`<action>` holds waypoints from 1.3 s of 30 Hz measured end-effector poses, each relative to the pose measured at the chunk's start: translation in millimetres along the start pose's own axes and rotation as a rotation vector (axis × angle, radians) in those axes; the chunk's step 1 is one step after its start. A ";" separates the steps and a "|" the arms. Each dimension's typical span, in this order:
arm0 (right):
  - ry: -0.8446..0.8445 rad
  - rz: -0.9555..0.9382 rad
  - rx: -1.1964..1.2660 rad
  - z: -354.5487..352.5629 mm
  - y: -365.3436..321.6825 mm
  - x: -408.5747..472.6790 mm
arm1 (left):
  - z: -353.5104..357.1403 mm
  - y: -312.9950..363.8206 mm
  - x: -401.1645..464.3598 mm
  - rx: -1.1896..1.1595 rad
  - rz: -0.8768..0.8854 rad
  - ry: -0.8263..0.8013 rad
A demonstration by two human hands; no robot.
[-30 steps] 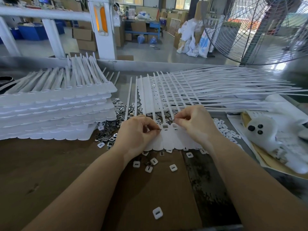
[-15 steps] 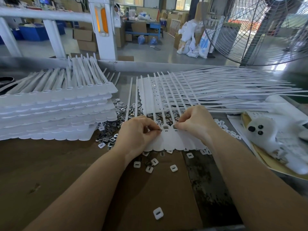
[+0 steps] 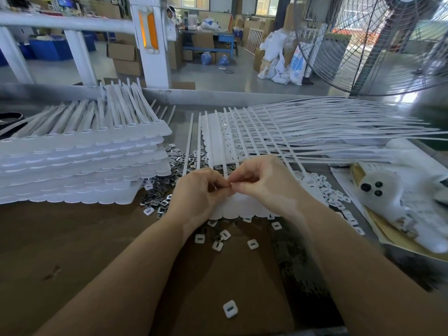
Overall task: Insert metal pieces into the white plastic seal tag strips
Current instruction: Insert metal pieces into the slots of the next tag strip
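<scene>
A flat white plastic sheet of joined seal tag strips (image 3: 238, 207) lies on the brown worktop (image 3: 72, 251), its scalloped edge toward the person and its long thin tails running away across the bench. Both hands meet over the upper part of this sheet. The left hand (image 3: 197, 192) has its fingers curled, thumb and forefinger pinched together right against the fingertips of the right hand (image 3: 263, 180), which is likewise curled into a pinch. Whatever they pinch between them is too small and hidden to make out.

Just left of the hands, a heap of small shiny metal pieces (image 3: 167, 190) lies spread on the worktop. A few small square white plastic caps (image 3: 224, 240) lie scattered just below the sheet, and more of them (image 3: 324, 187) are piled to the right of it. To the left stands a tall stack of white tag sheets (image 3: 80, 166). Beyond the hands, another fan of white strips (image 3: 315, 132) spreads to the right. A large wire-caged fan (image 3: 375, 44) stands at the far right.
</scene>
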State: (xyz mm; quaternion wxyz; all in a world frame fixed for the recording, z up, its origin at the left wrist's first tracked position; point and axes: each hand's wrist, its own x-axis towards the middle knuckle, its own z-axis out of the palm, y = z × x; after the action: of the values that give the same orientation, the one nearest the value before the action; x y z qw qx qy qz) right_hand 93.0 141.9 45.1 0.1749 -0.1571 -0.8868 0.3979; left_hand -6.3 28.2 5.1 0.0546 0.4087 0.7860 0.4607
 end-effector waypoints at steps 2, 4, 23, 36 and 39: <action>0.008 0.010 0.022 -0.7 2.4 -0.2 | -0.3 0.2 0.5 -0.014 0.008 0.005; 0.013 0.015 0.035 -1.1 4.2 0.0 | -0.5 0.1 0.7 -0.036 0.017 0.003; 0.348 0.244 -0.008 -11.9 36.0 0.9 | 3.2 18.1 10.5 0.356 0.077 -0.189; 0.362 0.226 0.027 -11.6 40.0 -2.6 | 19.9 31.2 20.4 0.426 0.100 -0.183; 0.363 0.214 -0.017 -8.7 43.4 -2.3 | 25.2 33.0 26.1 0.378 0.055 -0.137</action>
State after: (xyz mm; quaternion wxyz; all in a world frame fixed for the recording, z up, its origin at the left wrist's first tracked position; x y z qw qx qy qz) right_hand 104.9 174.1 17.1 0.2870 -0.3210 -0.8224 0.3718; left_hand 7.6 71.5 23.7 0.0180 0.4633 0.8414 0.2775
